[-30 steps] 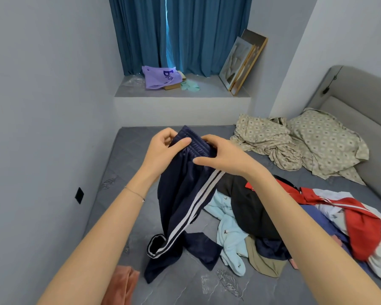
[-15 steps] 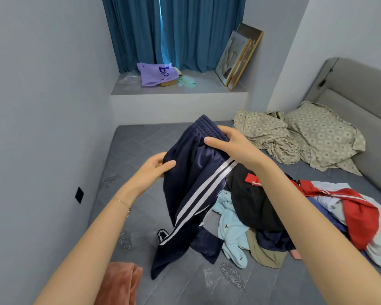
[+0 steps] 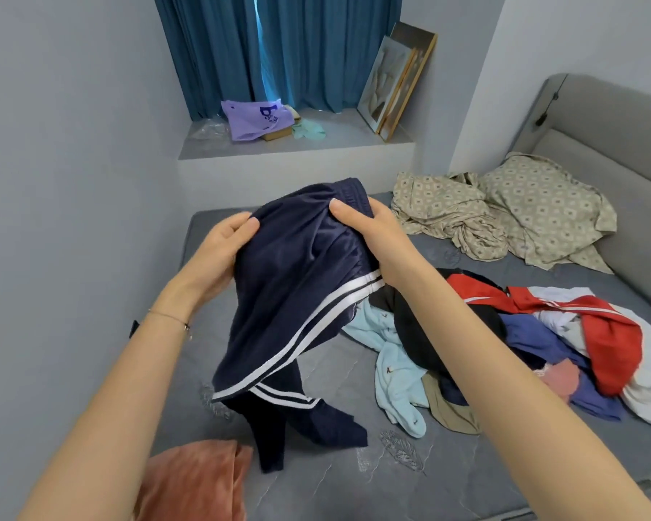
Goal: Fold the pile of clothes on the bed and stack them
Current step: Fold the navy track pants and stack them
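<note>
Fabric (image 3: 192, 479) in rust pink lies at the near edge of the bed (image 3: 429, 479), under the left forearm and well short of the left hand (image 3: 222, 250). A thin bracelet (image 3: 170, 317) circles that wrist.

Both hands hold the navy track pants (image 3: 297, 295) up above the mattress. The left hand grips the cloth's left edge, thumb on top and fingers curled beneath. The right hand (image 3: 369, 235) pinches the elastic waistband, thumb on the near face and fingers hidden behind it. The white-striped legs hang down from the hands, and their ends rest crumpled on the bed below.

To the right of the right hand and lower, partly behind the right forearm, sits the unfolded pile of clothes (image 3: 523, 332). It includes a light blue garment (image 3: 395, 370) on its near-left side and a red garment (image 3: 609, 340) further right.

Beyond the right hand, patterned bedding (image 3: 504, 216) is bunched against the grey headboard (image 3: 617, 144). Past both hands, a ledge (image 3: 316, 148) carries a purple bag (image 3: 252, 118) and leaning picture frames (image 3: 395, 77), with teal curtains (image 3: 316, 50) behind.
</note>
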`<state>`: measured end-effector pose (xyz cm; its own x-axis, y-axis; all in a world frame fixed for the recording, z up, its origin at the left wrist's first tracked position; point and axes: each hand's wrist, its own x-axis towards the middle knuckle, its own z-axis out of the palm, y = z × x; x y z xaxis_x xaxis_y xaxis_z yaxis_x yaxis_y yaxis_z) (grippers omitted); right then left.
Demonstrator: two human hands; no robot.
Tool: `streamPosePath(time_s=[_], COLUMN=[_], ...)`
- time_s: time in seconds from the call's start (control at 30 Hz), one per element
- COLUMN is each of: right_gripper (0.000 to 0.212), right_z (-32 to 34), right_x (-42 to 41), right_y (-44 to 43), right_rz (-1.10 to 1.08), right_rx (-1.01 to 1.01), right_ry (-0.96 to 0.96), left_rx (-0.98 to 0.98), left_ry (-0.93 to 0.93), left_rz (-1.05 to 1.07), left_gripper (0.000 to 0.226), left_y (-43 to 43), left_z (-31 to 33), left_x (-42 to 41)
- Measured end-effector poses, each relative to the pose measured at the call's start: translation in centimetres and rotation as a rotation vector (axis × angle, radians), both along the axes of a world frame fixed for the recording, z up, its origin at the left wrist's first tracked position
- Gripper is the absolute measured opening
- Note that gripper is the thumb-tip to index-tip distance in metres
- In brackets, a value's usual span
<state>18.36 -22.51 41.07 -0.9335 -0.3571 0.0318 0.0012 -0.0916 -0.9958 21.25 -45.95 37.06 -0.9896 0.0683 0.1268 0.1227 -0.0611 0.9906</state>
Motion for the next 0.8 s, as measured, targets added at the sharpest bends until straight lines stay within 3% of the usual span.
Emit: streamPosePath(time_s=[0.07,0.1,0.2,0.3,0.6,0.7,0.8], right_gripper=[0.01,0.009,0.006,0.007,0.007,0.007,0.011], right_z=[1.0,1.2,1.3,1.4,1.4,0.6,-0.7], right_x=[0.4,0.5,0.7,0.3,-0.4,-0.6,-0.4], right_y=[-0.1,-0.2,-0.1,0.8,3.3,5.0,6.5], right_rz=[0.038,0.06,0.094,0.076,0.02,-0.054,-0.146], right_rx=[-0.022,-0.012,-0.037,-0.137,-0.113,-0.063,0.015], right_ry=[0.008,0.016,-0.015,-0.082,-0.056,-0.047,-0.06], left_rx=[-0.136,-0.187,-0.294,-0.248,-0.089,-0.08,-0.124], left_ry=[-0.118,-0.184,-0.297,-0.305,-0.292,-0.299,-0.281], left_rz=[-0.097,-0.144,-0.259,-0.301,-0.265,-0.258,-0.248], left_gripper=[0.067,0.072,0.063,0.043,0.072,0.057,0.072], left_y=[0.1,0.3,1.6,3.1,5.4,5.0,4.7], left_z=[-2.5,-3.8,-7.2,-8.2,-8.1,-7.9,-7.1], left_x=[0.2,0.4,0.6,0.8,-1.4,-2.4,-3.0])
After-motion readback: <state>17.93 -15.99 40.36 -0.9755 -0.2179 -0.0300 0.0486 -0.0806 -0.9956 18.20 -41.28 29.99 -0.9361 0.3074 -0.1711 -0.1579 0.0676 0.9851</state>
